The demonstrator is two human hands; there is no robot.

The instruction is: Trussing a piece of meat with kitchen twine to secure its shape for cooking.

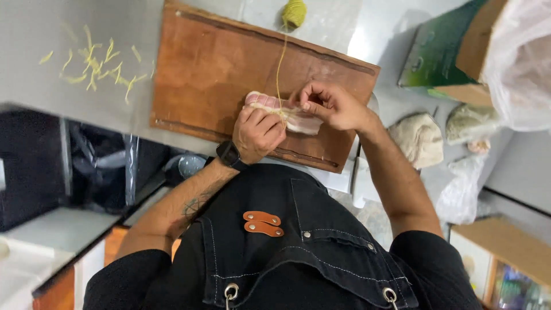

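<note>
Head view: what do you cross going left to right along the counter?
Yellow scraps → wooden board → left hand → right hand → beige cloth → clear plastic bag.

Plenty of bare wooden board (pixel 206 69) left of the meat roll (pixel 284 112), open passage there. Far side, the taut twine (pixel 279 63) cuts across toward its ball (pixel 294 12). Right, the green box (pixel 439 54) and crumpled cloths (pixel 419 138) crowd the bench (pixel 379 40).

Pale pink meat roll (pixel 287 112) lies crosswise, yellow twine (pixel 280 63) running over it
</note>
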